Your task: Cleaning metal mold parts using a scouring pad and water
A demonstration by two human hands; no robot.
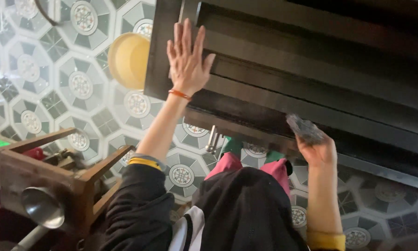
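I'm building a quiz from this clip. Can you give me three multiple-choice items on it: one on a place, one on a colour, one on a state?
1. Where does the left hand rest?
A. flat on the dark wooden door
B. on the yellow bowl
C. on the wooden stool

2. What colour is the band on the left wrist?
A. blue
B. orange
C. white

3. In what state is the right hand?
A. open and empty
B. flat on the floor
C. closed on a grey cloth

Answers:
1 A, the palm and spread fingers lie against the door panel.
2 B, a thin orange band circles the wrist.
3 C, the hand grips the cloth and presses it to the door's lower edge.
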